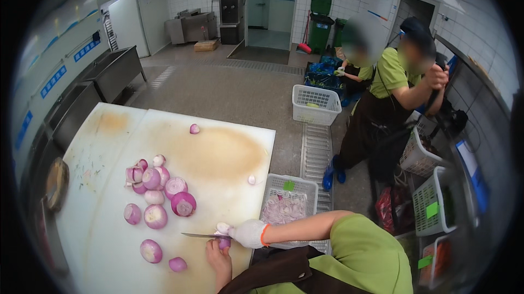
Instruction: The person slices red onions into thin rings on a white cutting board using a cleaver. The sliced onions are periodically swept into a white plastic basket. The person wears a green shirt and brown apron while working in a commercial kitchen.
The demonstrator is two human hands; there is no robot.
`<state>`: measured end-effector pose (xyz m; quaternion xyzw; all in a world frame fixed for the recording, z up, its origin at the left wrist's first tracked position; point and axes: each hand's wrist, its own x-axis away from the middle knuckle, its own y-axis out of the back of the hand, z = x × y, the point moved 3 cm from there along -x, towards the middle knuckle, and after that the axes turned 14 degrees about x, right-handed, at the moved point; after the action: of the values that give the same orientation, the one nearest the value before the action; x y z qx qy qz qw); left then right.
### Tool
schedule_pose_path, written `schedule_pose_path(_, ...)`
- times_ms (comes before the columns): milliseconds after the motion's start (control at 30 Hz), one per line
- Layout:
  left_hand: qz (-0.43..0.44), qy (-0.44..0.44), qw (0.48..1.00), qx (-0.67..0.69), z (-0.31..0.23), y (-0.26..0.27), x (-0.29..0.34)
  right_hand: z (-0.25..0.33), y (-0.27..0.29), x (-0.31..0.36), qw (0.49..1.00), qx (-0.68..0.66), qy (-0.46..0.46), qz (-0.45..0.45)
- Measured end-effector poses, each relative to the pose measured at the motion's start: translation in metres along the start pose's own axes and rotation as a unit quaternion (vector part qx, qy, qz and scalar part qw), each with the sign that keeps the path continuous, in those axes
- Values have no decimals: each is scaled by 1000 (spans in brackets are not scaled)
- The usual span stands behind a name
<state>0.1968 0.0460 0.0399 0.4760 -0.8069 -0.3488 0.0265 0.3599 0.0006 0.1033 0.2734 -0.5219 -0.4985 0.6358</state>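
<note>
My right hand (249, 234), in a white knitted glove with an orange cuff, closes round the handle end of a knife (201, 235). The blade points left, low over the cutting board (210, 207). Under its handle end is a purple onion (224, 244), partly hidden. My bare left hand (219, 258) lies against that onion with fingers bent, seeming to grip it. To the left sits a cluster of peeled purple onions (155, 197). Two more, an onion (151, 251) and a smaller onion (177, 264), lie nearer the board's front.
A plastic basket of sliced onion (286, 207) stands against the board's right edge. Beyond is a white basket (316, 103). Another person (387, 87) stands at right, with a second person (357, 70) behind. Steel sinks (109, 73) line the left wall; crates (431, 201) stand far right.
</note>
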Motion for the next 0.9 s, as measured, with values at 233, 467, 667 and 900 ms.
schedule_pose_path(233,-17,-2,999,30,-5,-2,3,0,-26,-9,988,84,109,-72)
schedule_pose_path(467,-55,-5,998,25,-11,-1,7,15,-4,6,988,135,72,-8)
schedule_pose_path(667,-97,3,994,47,-9,-2,9,25,21,12,986,158,39,31)
schedule_pose_path(900,-122,6,991,56,-4,-2,12,24,22,13,983,164,81,0)
